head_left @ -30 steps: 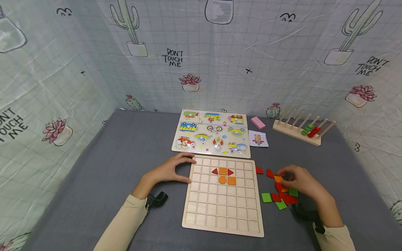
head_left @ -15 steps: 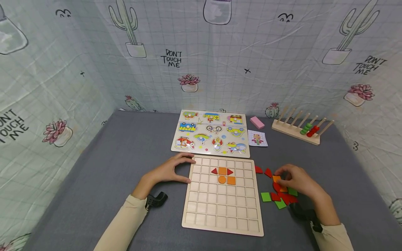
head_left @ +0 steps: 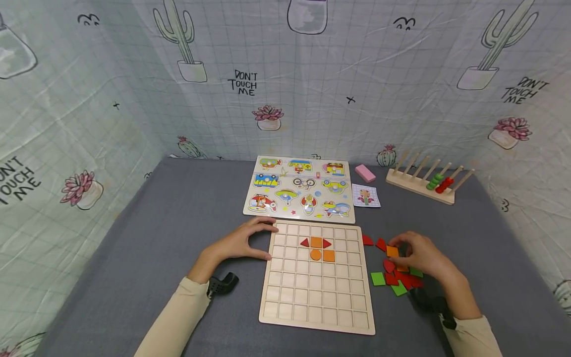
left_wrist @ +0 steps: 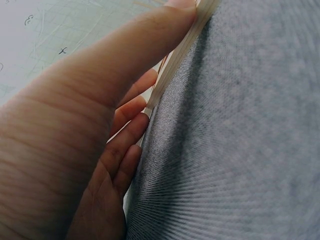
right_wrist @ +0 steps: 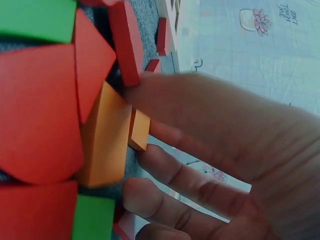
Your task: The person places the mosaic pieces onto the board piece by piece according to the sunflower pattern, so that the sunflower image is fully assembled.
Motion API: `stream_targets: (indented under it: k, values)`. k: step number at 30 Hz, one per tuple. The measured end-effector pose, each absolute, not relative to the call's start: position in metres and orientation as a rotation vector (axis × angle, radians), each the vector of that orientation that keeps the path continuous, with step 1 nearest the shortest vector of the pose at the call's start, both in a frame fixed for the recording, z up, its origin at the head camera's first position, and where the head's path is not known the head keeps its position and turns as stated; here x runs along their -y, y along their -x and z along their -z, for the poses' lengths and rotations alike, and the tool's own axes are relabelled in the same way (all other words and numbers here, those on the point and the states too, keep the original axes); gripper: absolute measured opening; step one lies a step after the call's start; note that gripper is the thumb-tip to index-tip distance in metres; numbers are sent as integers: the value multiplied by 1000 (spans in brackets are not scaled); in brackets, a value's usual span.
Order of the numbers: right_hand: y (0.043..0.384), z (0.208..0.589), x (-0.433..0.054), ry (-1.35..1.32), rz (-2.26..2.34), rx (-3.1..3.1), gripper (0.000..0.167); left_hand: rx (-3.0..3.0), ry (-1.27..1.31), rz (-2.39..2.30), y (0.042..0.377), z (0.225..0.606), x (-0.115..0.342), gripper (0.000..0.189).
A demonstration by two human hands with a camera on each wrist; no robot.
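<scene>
My left hand (head_left: pixel 243 240) rests at the left edge of a wooden grid board (head_left: pixel 308 297), its thumb and fingertips touching the rim. In the left wrist view, the thumb (left_wrist: pixel 125 52) lies along the board's edge (left_wrist: pixel 182 57), with the fingers fairly straight behind. To the right of the board, my right hand (head_left: pixel 421 253) pinches an orange square tile (head_left: pixel 392 251) between thumb and fingers, just over a loose tile pile. The right wrist view shows this tile (right_wrist: pixel 140 130) partly hidden by the thumb, beside a larger-looking orange block (right_wrist: pixel 107 140) and red pieces (right_wrist: pixel 37 115).
On the board sit orange squares (head_left: pixel 328 256), an orange circle (head_left: pixel 315 255) and red triangles (head_left: pixel 305 242). Green tiles (head_left: pixel 377 278) lie among the pile. Behind are a vehicle puzzle (head_left: pixel 300 188), a pattern card (head_left: pixel 366 196), a pink block (head_left: pixel 365 173) and a peg rack (head_left: pixel 419 186).
My right hand has shifted slightly up and left with the orange square, and a red piece below it has slid a little left. My left hand stays in place.
</scene>
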State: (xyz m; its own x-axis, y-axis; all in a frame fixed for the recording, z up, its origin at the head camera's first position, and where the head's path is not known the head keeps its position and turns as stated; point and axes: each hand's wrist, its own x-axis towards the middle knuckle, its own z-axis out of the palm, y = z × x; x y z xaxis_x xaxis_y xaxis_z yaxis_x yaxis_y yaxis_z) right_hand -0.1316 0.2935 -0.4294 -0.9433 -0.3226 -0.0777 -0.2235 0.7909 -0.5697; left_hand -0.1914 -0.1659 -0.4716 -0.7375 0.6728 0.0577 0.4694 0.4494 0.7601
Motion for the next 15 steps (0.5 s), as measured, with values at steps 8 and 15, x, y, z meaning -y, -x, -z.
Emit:
stream_targets:
  k: [8,15]
  values:
    - [134,434,-289,379,840,-2871,26,-2445,-988,-1164,191,471,166,66]
    - [133,433,-286,385,854,-2892,17,-2447,-1001,-1168,192,473,166,65]
